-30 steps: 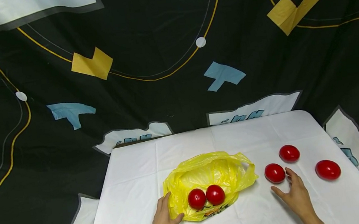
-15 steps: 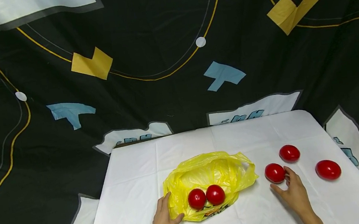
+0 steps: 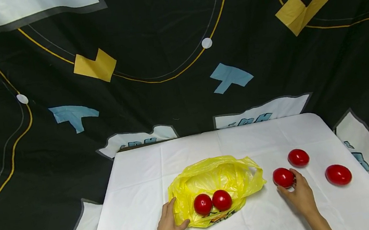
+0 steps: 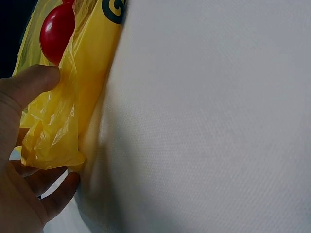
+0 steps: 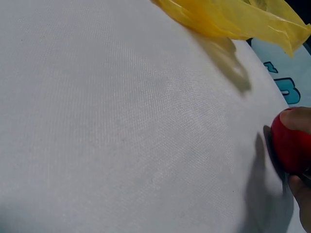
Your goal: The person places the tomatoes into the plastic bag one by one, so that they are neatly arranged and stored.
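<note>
A yellow plastic bag (image 3: 208, 165) lies spread on the white table with its mouth facing up. Two glossy red balls, the left ball (image 3: 203, 204) and the right ball (image 3: 222, 200), rest side by side in it. My left hand (image 3: 168, 224) holds the bag's left edge, thumb (image 4: 41, 82) on the near side and fingers beyond. To the right of the bag, my right hand (image 3: 299, 195) grips another red ball (image 3: 283, 177) on the table. In the right wrist view its thumb and a fingertip lie on either side of that ball (image 5: 290, 145).
Two more red balls lie on the right: a far ball (image 3: 298, 157) and a ball near the right edge (image 3: 338, 175). White cloth covers the table (image 3: 136, 174). A black printed sheet (image 3: 156, 107) hangs behind it.
My right hand has closed in slightly on the nearest red ball, its thumb and fingers now against it. The left hand and the bag stay put.
</note>
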{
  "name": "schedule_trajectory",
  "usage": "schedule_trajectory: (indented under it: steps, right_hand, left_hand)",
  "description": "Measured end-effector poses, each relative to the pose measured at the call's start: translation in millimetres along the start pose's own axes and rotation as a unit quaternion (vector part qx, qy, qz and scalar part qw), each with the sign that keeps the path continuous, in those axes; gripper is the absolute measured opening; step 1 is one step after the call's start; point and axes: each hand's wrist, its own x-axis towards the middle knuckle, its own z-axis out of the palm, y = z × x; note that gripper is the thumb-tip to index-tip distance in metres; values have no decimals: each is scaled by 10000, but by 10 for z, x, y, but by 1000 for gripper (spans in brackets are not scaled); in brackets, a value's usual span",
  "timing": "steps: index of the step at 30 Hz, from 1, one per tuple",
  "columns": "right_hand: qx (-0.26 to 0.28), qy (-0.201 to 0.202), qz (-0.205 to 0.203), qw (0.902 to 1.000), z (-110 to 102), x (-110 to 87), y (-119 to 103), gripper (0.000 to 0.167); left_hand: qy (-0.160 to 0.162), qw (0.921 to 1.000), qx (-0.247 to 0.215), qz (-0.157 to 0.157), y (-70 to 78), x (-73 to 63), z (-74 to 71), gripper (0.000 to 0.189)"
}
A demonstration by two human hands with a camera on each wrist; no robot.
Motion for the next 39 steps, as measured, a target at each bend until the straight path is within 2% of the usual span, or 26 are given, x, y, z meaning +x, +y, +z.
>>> schedule_trajectory:
  steps: [7, 12, 19, 26, 39]
  right_hand:
    - [54, 108, -81, 9999, 24, 27, 19, 79]
    - [42, 76, 8, 10000, 22, 22, 12, 77]
    - [-12, -26, 76, 10000, 15, -20, -11, 76]
    - [-103, 62, -58, 9999, 10, -57, 13, 75]
    - [38, 214, 106, 9997, -86, -142, -72, 75]
  left_hand:
    - [11, 10000, 19, 2, -5, 2, 6, 92]
    - [34, 10000, 10, 31, -8, 6, 7, 92]
    - [29, 10000, -18, 41, -8, 2, 5, 91]
    - [10, 10000, -63, 52, 3, 7, -6, 91]
    - [10, 10000, -16, 33, 9, 10, -5, 92]
